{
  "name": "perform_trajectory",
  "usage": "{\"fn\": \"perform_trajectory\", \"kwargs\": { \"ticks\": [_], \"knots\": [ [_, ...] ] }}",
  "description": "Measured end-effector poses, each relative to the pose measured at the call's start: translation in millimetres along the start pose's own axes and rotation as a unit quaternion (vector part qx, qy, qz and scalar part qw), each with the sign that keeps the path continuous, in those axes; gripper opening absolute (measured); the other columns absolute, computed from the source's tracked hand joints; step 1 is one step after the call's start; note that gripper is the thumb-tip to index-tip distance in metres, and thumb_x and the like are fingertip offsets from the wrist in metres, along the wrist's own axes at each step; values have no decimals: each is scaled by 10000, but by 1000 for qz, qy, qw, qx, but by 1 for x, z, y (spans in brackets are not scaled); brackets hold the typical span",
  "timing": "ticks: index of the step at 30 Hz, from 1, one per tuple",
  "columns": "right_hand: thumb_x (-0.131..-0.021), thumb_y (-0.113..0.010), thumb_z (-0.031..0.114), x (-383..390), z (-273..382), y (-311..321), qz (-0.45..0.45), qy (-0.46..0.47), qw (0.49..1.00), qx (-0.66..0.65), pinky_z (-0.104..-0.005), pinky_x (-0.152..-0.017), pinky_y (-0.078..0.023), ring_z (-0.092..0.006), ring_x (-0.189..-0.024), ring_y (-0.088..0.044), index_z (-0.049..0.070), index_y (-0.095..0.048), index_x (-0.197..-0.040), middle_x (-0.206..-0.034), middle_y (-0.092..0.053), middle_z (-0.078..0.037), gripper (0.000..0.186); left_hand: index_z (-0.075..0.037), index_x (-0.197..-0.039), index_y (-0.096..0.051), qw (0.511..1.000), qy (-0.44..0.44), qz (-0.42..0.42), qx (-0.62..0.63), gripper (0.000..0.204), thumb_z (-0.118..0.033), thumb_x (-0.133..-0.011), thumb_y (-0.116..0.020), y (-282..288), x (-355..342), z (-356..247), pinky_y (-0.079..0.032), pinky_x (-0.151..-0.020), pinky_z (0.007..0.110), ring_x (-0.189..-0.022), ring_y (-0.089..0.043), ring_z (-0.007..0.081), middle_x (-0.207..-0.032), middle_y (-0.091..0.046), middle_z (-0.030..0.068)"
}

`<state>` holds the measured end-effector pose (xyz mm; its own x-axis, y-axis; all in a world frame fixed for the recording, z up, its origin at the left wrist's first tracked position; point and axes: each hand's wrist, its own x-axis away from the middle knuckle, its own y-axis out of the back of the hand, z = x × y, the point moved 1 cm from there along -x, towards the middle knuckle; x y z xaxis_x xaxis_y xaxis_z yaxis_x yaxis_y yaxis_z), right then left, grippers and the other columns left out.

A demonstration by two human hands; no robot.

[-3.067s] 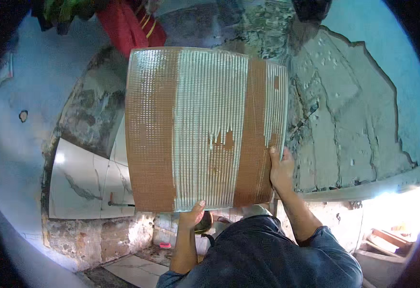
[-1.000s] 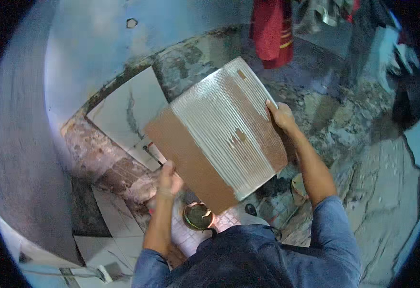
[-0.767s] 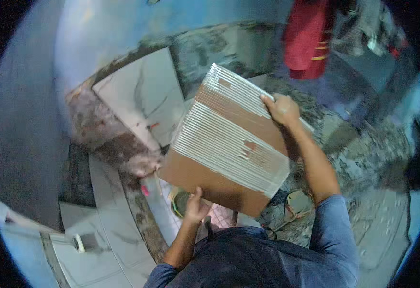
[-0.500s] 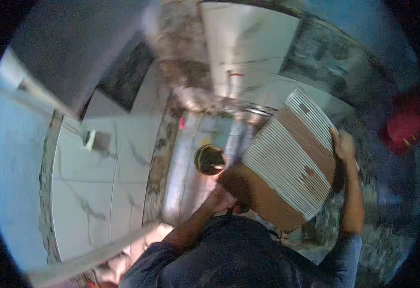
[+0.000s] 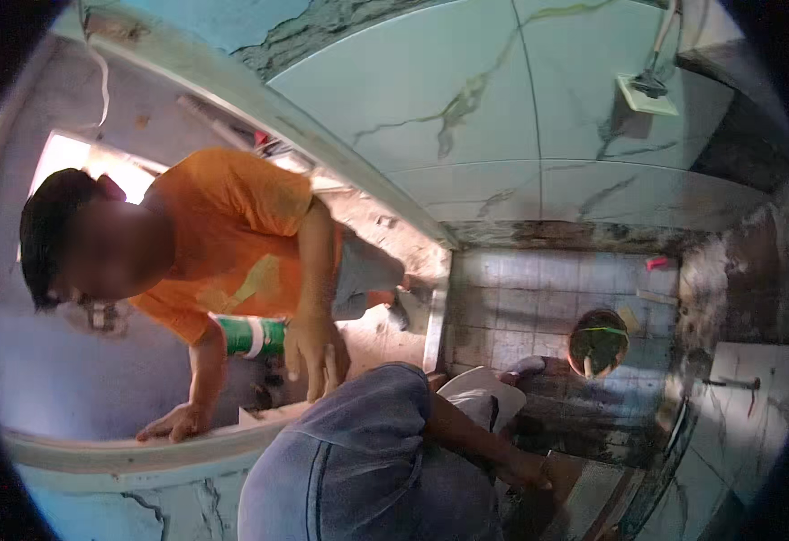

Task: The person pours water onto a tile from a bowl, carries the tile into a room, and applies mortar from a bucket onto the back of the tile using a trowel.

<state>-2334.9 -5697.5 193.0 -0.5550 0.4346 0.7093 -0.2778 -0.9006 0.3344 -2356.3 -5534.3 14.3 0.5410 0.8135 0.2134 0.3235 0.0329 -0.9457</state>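
My left arm reaches away from my grey-blue sleeve. Its hand (image 5: 529, 471) is closed at the edge of a brown-backed tile (image 5: 600, 494), low in the picture. Pale combed ridges and a bare brown strip show on the tile's upturned back. Its lower part runs into shadow and my body hides some of it. My right hand is not in view. Beyond the tile, a round bucket (image 5: 598, 347) with dark contents and a light stick-like handle in it stands on the floor.
Another person in an orange shirt (image 5: 223, 212) leans through the doorway at left, one hand on its frame (image 5: 133, 455). A marble-patterned tiled wall (image 5: 466, 135) holds a switch plate with wires (image 5: 648, 94). A small red thing (image 5: 656, 263) lies on the tiled floor (image 5: 511, 298).
My view has swung left, bringing the doorway and the other person into sight. The tile, earlier held between both hands, now shows only in part beside my left hand; my right hand has left view.
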Motion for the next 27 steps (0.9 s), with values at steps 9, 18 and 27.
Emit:
{"fn": "perform_trajectory", "kwargs": {
  "ticks": [9, 18, 27],
  "knots": [
    [-893, -395, 420, -39, -116, -14, 67, -133, 979, -142, -380, -883, -371, -305, -1046, -478, -5, -453, -1203, -1179, -479, -198, 529, -23, -983, -585, 965, 38, -187, -181, 411, -406, -873, -485, 32, -32, 76, -414, -687, 416, -726, -501, 204, -939, -592, 153],
    [-805, -320, 663, -127, -561, 21, 61, -209, 972, -90, -448, -981, -297, -336, -1157, -407, 44, -434, -1253, -1276, -421, -171, 772, -24, -1191, -391, 921, 136, -359, 67, 481, -107, -777, -620, 27, -54, 43, -473, -844, 399, -1015, -521, 286, -1117, -495, 133],
    [-757, -351, 708, -78, -784, -175, -307, 30, 858, -411, -460, -1000, -284, -355, -1224, -325, 50, -239, -1350, -1352, -301, -194, 893, 10, -1044, -489, 779, 185, -253, -543, 258, -103, -815, -526, 133, -105, 69, -401, -876, 395, -1018, -517, 288, -1048, -542, 116]
  ]
}}
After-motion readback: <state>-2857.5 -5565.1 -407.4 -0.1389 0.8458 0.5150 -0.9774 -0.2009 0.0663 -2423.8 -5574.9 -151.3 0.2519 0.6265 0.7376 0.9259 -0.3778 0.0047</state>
